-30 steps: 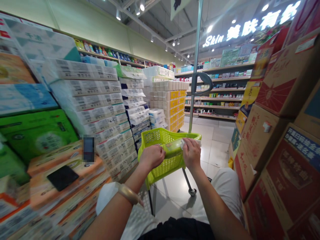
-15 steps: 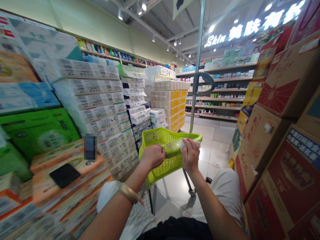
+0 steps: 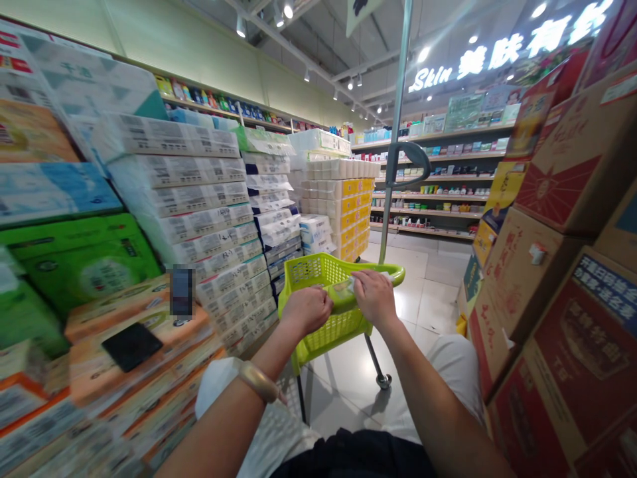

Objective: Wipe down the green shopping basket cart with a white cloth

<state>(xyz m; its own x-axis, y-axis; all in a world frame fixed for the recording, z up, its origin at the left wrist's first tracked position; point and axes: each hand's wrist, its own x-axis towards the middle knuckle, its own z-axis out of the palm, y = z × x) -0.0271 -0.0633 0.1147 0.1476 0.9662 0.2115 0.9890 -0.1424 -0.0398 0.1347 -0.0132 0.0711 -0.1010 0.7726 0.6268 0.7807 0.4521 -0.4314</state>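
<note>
Basket: the green basket (image 3: 323,295) is standing on its wheeled frame on the floor tiles, just in front of the person's knees, its near rim under both hands.
Right hand: the right hand (image 3: 374,300) is pressing a small white cloth (image 3: 348,285) onto the rim, fingers curled over it; this looks like wiping the rim.
Left hand: the left hand (image 3: 306,310) is closed on the near rim, steadying the basket.
Next move: I'd judge the cloth needs sliding further along the rim while the left hand is holding firm, since the wheels could let it roll.
Around: the pole handle (image 3: 395,133) is rising behind the basket; tissue packs (image 3: 189,192) are crowding the left, cardboard boxes (image 3: 557,219) the right, leaving a narrow aisle.
</note>
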